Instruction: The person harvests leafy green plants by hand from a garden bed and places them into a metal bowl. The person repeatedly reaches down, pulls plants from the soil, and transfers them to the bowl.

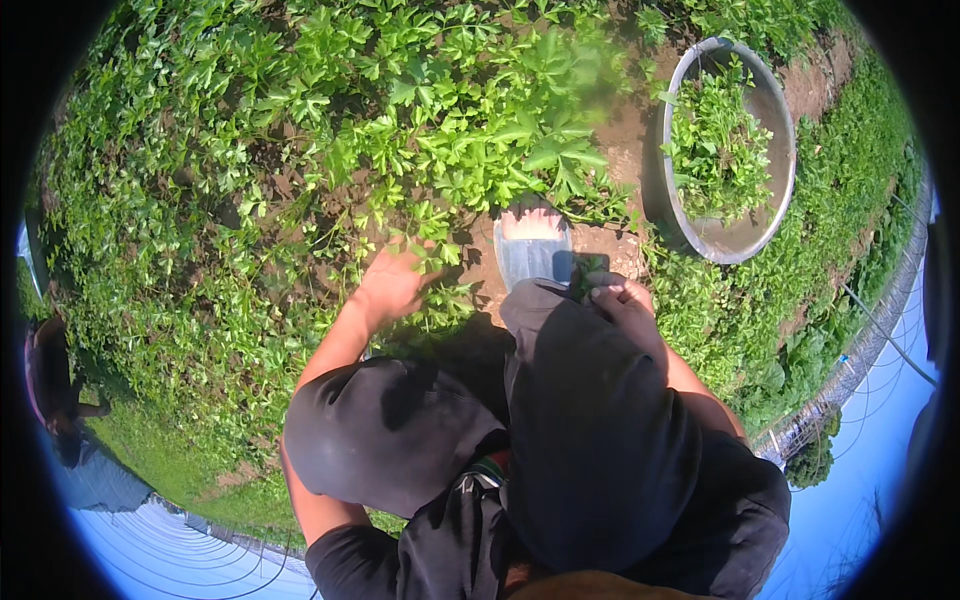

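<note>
My left hand [397, 281] reaches in among low leafy green plants [442, 240] that look like celery or parsley. Leaves cover its fingertips, so whether they grip a stem is hidden. Beside my right knee, my right hand [626, 298] pinches a small bunch of green leaves [589, 270] between thumb and fingers. Between the two hands my foot in a grey-blue slip-on sandal [534, 259] rests on bare brown soil [480, 259].
A grey round tub [786, 150] holding loose picked greens [720, 150] stands at the upper right. Dense plants [187, 150] spread ahead and left. Another person [56, 375] is at the far left edge. Curved hoops [210, 555] and a mesh fence [870, 330] line the rim.
</note>
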Action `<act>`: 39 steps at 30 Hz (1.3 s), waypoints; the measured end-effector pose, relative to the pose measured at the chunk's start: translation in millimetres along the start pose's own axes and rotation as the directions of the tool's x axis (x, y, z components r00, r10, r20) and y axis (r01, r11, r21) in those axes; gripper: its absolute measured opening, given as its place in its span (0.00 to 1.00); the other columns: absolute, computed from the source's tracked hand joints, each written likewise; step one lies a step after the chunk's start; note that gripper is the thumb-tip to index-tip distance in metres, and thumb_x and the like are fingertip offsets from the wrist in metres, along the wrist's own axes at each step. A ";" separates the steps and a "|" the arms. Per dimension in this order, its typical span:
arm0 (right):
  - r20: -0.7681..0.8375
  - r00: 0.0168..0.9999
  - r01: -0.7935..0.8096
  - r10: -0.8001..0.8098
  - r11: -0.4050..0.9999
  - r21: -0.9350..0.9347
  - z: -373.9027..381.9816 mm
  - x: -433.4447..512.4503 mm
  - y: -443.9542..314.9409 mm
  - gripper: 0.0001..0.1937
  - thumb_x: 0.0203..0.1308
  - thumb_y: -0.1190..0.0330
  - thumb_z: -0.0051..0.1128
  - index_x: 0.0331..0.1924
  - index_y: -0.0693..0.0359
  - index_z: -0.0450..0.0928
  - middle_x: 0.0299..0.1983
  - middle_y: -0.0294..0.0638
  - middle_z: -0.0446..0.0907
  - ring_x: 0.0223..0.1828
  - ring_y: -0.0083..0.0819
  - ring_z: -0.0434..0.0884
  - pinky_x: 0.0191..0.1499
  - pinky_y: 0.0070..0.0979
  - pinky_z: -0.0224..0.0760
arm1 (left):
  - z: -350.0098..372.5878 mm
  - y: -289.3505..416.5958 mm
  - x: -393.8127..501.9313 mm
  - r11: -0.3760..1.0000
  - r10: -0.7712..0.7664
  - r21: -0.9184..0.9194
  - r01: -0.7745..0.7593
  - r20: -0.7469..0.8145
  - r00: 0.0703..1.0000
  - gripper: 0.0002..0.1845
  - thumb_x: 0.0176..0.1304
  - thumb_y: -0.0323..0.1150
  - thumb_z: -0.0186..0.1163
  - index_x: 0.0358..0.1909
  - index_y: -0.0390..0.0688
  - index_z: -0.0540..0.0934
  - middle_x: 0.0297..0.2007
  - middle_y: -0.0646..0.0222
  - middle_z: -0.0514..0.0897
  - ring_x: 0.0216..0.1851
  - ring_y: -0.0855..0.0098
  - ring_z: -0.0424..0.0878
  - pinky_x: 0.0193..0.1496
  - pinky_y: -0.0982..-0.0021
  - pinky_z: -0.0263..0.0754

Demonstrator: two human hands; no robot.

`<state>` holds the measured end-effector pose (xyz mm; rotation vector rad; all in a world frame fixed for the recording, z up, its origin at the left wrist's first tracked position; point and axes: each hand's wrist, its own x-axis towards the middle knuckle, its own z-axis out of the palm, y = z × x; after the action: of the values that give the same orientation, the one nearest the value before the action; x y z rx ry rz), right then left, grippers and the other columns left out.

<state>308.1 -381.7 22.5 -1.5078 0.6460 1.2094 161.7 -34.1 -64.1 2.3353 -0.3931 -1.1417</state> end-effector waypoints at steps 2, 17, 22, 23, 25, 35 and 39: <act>0.246 0.967 0.109 -0.064 0.978 -0.176 18.7 13.5 3.0 0.11 0.66 0.75 0.56 0.50 0.68 0.80 0.36 0.38 0.85 0.33 0.18 0.81 0.37 0.17 0.75 | -0.7 -0.3 -2.7 1.000 0.007 -0.003 -0.007 -0.038 0.999 0.33 0.52 0.43 0.67 0.64 0.58 0.77 0.66 0.59 0.71 0.70 0.57 0.65 0.76 0.51 0.51; 0.351 0.849 0.507 -0.394 0.427 -0.749 115.5 111.7 -72.9 0.24 0.61 0.64 0.59 0.60 0.65 0.71 0.54 0.57 0.75 0.56 0.51 0.76 0.60 0.44 0.68 | -2.1 5.3 -29.1 0.975 -0.093 -0.218 0.035 -0.260 0.961 0.26 0.55 0.43 0.64 0.56 0.46 0.79 0.60 0.56 0.74 0.64 0.56 0.71 0.73 0.51 0.55; 0.350 0.733 0.626 -0.583 0.377 -0.682 106.7 131.7 -73.6 0.17 0.59 0.66 0.57 0.51 0.65 0.76 0.47 0.53 0.81 0.51 0.47 0.79 0.57 0.37 0.72 | -62.9 -7.4 -45.0 0.966 -0.064 -0.258 0.029 -0.127 0.990 0.24 0.58 0.45 0.59 0.54 0.44 0.80 0.50 0.53 0.82 0.54 0.52 0.78 0.67 0.54 0.65; 0.334 0.692 0.687 -0.639 0.442 -0.578 101.9 133.7 -73.6 0.17 0.60 0.66 0.56 0.51 0.64 0.77 0.47 0.52 0.81 0.51 0.47 0.79 0.57 0.37 0.72 | -79.8 -8.6 -49.7 0.957 -0.084 -0.284 0.055 -0.089 0.992 0.23 0.58 0.46 0.59 0.52 0.44 0.81 0.46 0.53 0.84 0.50 0.51 0.81 0.64 0.54 0.69; 0.316 0.828 0.547 -0.462 0.546 -0.634 94.2 142.9 -76.5 0.18 0.58 0.68 0.55 0.52 0.65 0.77 0.53 0.54 0.79 0.54 0.53 0.77 0.57 0.41 0.71 | -109.3 -3.2 -54.3 0.953 -0.040 -0.300 -0.031 -0.229 0.973 0.17 0.61 0.45 0.58 0.42 0.43 0.83 0.29 0.55 0.85 0.37 0.55 0.85 0.43 0.56 0.80; 0.404 0.664 0.652 -0.629 0.224 -0.724 78.5 142.3 -71.4 0.13 0.59 0.69 0.54 0.46 0.64 0.80 0.44 0.53 0.82 0.48 0.52 0.79 0.55 0.43 0.73 | -122.2 37.6 97.7 0.819 0.294 0.555 -0.143 -0.194 0.936 0.17 0.70 0.34 0.45 0.55 0.48 0.78 0.58 0.69 0.77 0.65 0.67 0.70 0.70 0.63 0.60; 0.315 0.872 0.468 -0.373 0.452 -0.760 72.4 136.4 -73.4 0.14 0.58 0.72 0.53 0.49 0.64 0.77 0.39 0.49 0.83 0.43 0.47 0.82 0.47 0.37 0.76 | -118.2 -15.1 88.5 0.857 -0.053 0.500 0.129 -0.163 0.985 0.25 0.66 0.33 0.53 0.66 0.52 0.71 0.65 0.59 0.72 0.69 0.62 0.66 0.77 0.59 0.51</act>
<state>393.2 -265.9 -70.1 -2.1798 -0.4963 1.2170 309.8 -25.3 -68.7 2.9054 -0.5968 -0.9876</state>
